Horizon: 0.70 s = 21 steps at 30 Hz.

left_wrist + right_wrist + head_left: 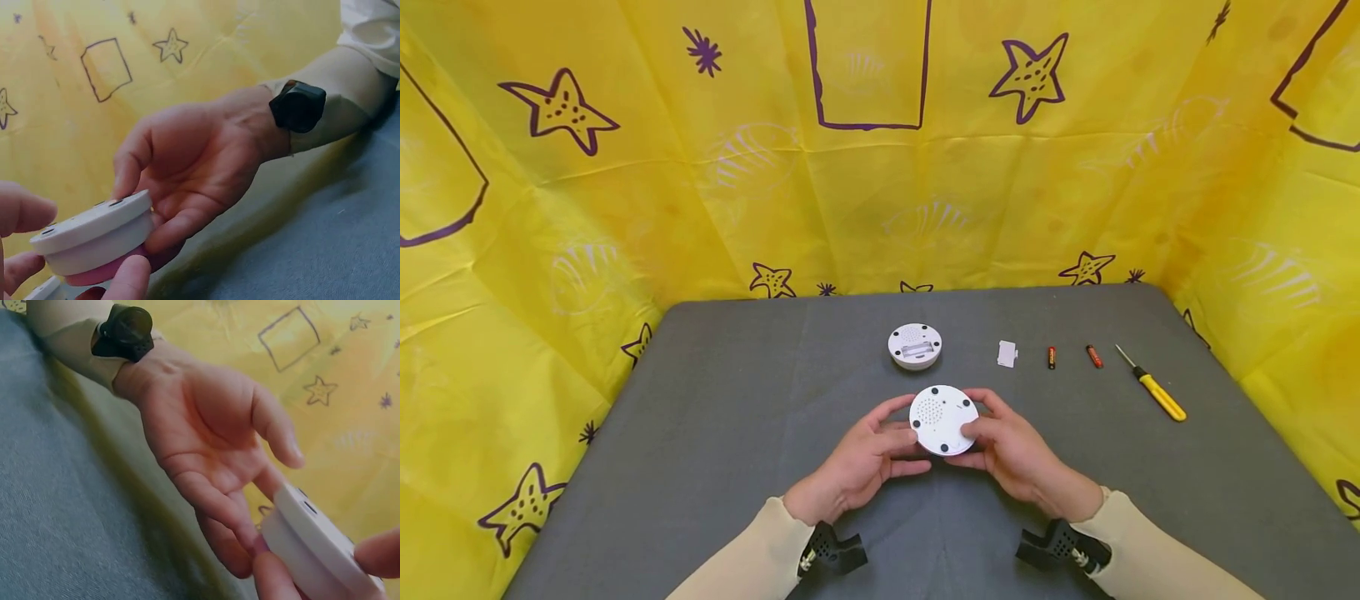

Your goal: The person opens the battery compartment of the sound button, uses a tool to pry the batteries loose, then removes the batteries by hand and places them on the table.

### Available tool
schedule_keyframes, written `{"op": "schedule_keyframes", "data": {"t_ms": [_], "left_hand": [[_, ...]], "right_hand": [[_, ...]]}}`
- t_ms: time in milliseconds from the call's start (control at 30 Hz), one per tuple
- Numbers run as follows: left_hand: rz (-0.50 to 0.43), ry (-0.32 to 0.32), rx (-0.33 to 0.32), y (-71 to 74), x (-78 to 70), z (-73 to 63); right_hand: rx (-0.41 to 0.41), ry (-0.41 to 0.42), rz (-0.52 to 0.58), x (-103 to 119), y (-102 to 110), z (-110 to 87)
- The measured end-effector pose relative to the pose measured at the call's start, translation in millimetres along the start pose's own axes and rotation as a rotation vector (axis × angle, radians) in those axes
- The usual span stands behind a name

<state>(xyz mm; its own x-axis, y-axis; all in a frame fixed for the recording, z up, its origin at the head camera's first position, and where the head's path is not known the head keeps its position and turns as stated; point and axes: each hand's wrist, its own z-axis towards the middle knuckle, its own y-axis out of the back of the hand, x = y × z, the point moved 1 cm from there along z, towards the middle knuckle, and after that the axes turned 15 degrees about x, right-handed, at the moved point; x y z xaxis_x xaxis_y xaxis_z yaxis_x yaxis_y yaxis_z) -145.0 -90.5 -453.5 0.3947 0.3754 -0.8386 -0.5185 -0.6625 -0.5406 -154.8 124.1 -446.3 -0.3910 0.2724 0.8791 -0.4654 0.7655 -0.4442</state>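
Note:
Both hands hold a round white device (943,420), its flat face with small speaker holes and dark feet turned up. My left hand (867,454) grips its left edge, thumb on the rim and fingers below. My right hand (1018,454) grips the right side, thumb pressed on the top face. The left wrist view shows the device (94,240) edge-on, with a pink part underneath, and the right hand (194,156) behind it. In the right wrist view the left hand (206,437) reaches the device (312,544) from behind.
A second round white device (914,347) with an uncovered battery slot lies just beyond the hands. To its right are a small white cover (1007,353), two red batteries (1052,358) and a yellow-handled screwdriver (1152,385). Yellow patterned cloth (865,208) surrounds the grey table (737,417).

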Motion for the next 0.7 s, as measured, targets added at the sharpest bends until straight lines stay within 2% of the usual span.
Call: {"op": "schedule_keyframes", "data": {"t_ms": [167, 333, 600, 700], "left_hand": [[-0.003, -0.017, -0.032, -2.5, 2.3, 0.5], [0.022, -0.017, -0.055, -0.8, 5.8, 1.2], [0.070, 0.018, -0.089, 4.2, 8.3, 0.8], [0.104, 0.018, -0.082, 5.3, 7.7, 1.1]], "right_hand": [[-0.044, -0.004, 0.048, -3.7, -3.3, -0.2], [-0.041, -0.021, 0.023, -7.4, -3.8, -2.5], [0.002, -0.046, -0.223, -2.9, 3.6, -6.0], [0.028, -0.043, -0.236, -2.0, 5.6, -6.0]]}}
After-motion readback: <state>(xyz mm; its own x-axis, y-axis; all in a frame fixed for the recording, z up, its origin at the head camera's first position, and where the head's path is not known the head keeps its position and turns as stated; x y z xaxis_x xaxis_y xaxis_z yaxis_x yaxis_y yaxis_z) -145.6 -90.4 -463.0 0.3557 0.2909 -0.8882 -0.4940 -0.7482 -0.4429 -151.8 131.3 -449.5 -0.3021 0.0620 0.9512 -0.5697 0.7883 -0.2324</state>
